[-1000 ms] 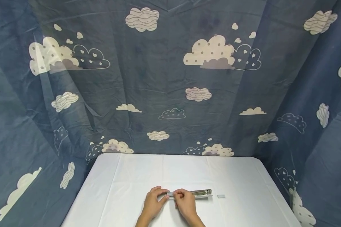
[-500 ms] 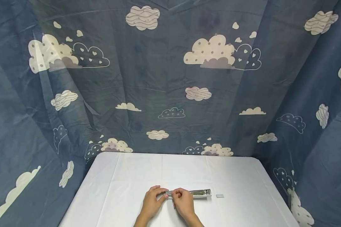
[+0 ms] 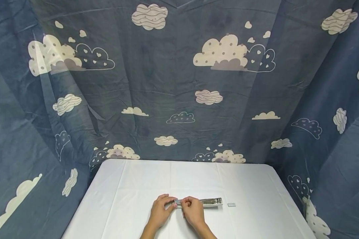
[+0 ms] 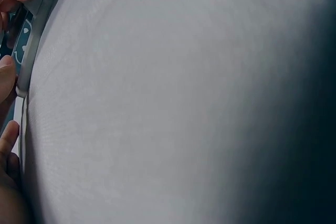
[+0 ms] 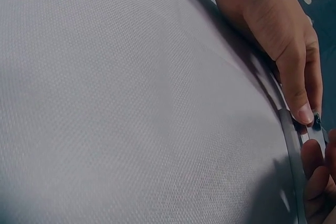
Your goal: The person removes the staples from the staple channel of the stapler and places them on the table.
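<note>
A long, narrow, silver-grey stapler (image 3: 212, 201) lies opened out across the front of the table. My left hand (image 3: 161, 209) grips its left end between thumb and fingers. Beside those fingertips, a small grey staple strip (image 3: 178, 201) shows over the stapler, pinched by the curled fingers of my right hand (image 3: 193, 211). In the right wrist view the left hand (image 5: 281, 45) reaches down to the stapler's grey edge (image 5: 292, 150), close to the right fingertips (image 5: 314, 153). The left wrist view catches only part of the stapler's rail (image 4: 37, 35) and some fingers.
A second grey staple strip (image 3: 231, 204) lies flat just beyond the stapler's right end. White cloth covers the table (image 3: 143, 176). A dark blue curtain (image 3: 173, 79) with cloud prints hangs behind and along both sides.
Both hands stay almost in place at the stapler's left part, the right hand shifting very slightly left. The head view has tilted a little. The loose strip lies as before.
</note>
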`<action>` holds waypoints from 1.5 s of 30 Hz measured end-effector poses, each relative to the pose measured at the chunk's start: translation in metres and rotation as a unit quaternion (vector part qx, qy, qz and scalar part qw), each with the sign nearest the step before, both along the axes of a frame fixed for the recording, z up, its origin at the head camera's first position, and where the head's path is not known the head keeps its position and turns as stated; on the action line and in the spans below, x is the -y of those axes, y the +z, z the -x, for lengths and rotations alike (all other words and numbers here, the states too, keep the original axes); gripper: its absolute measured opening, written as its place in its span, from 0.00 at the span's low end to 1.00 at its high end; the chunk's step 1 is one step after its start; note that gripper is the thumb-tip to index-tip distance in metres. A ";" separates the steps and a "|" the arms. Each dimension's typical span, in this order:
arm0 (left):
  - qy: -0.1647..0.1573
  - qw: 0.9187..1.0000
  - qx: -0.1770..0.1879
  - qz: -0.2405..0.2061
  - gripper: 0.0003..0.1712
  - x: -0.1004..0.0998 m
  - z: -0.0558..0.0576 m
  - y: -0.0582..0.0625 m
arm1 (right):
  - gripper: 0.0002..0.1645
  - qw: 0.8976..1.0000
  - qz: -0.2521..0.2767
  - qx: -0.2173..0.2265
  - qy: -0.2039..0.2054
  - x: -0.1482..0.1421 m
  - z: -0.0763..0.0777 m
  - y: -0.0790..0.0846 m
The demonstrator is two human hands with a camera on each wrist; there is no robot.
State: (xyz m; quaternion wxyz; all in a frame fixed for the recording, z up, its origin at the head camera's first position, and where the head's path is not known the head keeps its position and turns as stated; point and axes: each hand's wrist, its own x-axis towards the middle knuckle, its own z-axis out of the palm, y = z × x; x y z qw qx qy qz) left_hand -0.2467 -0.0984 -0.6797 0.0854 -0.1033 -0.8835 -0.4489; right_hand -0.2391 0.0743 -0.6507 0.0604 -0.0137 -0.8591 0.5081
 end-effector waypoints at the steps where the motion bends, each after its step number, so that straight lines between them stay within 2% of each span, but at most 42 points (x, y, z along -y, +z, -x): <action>1: 0.000 1.000 0.000 0.000 0.14 0.000 0.000 0.000 | 0.07 1.000 0.002 0.002 -0.001 0.000 0.000 0.000; 14: 0.004 1.000 0.004 -0.003 0.14 -0.001 -0.001 0.000 | 0.07 0.999 0.026 0.015 -0.015 -0.006 -0.001 0.005; 22: 0.004 1.000 -0.003 0.000 0.14 -0.001 0.001 0.000 | 0.07 0.999 0.019 -0.002 -0.029 -0.010 0.000 0.017; 33: 0.010 1.000 0.015 -0.001 0.15 0.001 0.001 0.001 | 0.06 0.998 0.029 0.003 -0.051 -0.023 -0.002 0.030; 38: 0.016 1.000 0.018 -0.002 0.14 -0.001 -0.001 0.001 | 0.06 0.998 0.028 0.002 -0.054 -0.033 -0.003 0.033; 45: 0.015 1.000 -0.003 0.007 0.14 -0.003 -0.001 0.001 | 0.07 0.996 0.032 0.003 -0.082 -0.058 -0.004 0.039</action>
